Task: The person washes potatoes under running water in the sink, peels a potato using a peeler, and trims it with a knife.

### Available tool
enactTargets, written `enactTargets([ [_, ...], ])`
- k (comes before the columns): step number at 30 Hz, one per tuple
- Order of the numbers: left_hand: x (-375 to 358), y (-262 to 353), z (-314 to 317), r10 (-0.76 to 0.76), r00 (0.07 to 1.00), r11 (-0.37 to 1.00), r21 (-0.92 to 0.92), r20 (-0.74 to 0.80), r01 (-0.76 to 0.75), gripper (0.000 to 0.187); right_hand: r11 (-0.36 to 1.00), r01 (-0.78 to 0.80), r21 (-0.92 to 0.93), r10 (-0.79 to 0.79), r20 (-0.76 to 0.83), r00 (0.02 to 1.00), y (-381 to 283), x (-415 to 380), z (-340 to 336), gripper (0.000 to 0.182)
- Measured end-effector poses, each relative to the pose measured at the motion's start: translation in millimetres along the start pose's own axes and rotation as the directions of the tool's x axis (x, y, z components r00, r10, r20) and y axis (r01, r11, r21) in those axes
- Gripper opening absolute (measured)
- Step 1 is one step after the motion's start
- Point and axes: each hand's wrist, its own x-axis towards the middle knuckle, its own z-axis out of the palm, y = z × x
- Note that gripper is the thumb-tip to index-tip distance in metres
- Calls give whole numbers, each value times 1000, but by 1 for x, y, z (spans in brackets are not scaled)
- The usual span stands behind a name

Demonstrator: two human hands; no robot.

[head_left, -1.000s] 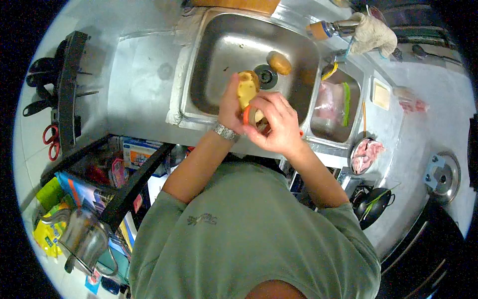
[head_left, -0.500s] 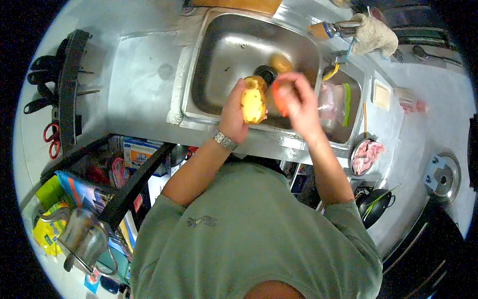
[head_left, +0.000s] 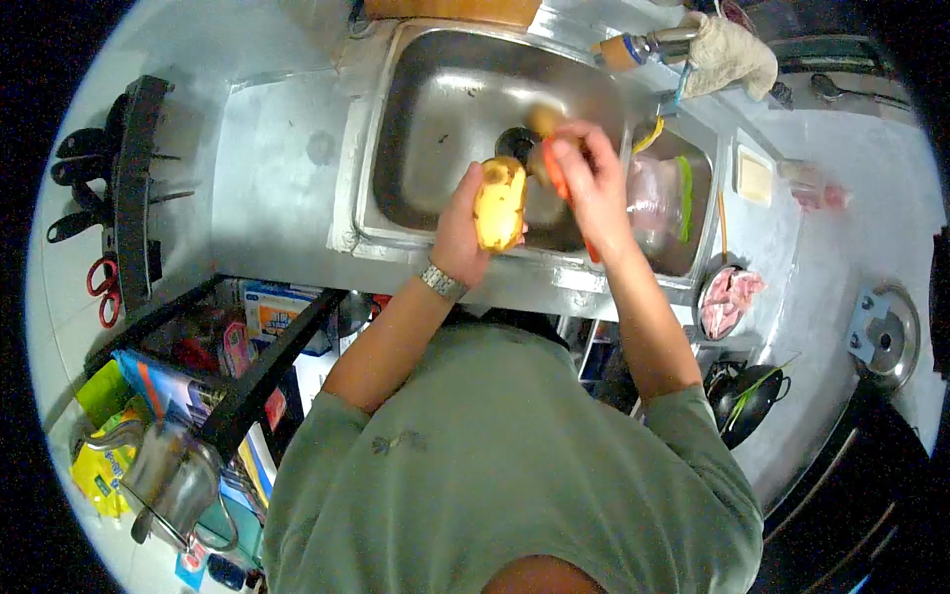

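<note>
My left hand (head_left: pixel 460 228) is wrapped round a partly peeled potato (head_left: pixel 501 210), holding it over the near side of the sink. Its yellow flesh faces up, with strips and specks of brown skin left on it. Just to the right, my right hand (head_left: pixel 594 193) is closed on an orange peeler (head_left: pixel 556 170), whose handle end shows below the palm. The peeler's blade is blurred, close to the potato's upper right side. Beyond the hands, a brown potato (head_left: pixel 543 119) lies in the sink (head_left: pixel 421 119) by the dark drain (head_left: pixel 515 145).
A smaller basin (head_left: pixel 676 259) on the right holds a clear bag with a green seal (head_left: pixel 686 198). Right of it stand a bowl of raw meat (head_left: pixel 730 300) and a white block (head_left: pixel 754 175). Knives and red scissors (head_left: pixel 104 287) hang on a rack (head_left: pixel 134 198) at left.
My right hand has shifted slightly up and left with the peeler, and more of the orange handle shows. The potato remains in my left hand; the whole view has shifted a little.
</note>
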Motion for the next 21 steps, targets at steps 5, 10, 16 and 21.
enactTargets([
  [5,14,-11,-7,257,963,954,179,-83,-240,43,652,583,-485,-515,281,810,-21,-16,16,29],
  [10,-9,0,-6,149,984,927,331,97,-174,38,991,30,-132,-39,-67,997,10,24,-1,32],
  [16,10,-9,-11,211,974,962,197,-85,-191,50,973,-187,138,193,-33,981,15,-4,1,30],
  [21,12,-8,-18,66,996,983,175,-65,-54,49,978,-159,135,159,17,987,15,-6,15,22],
])
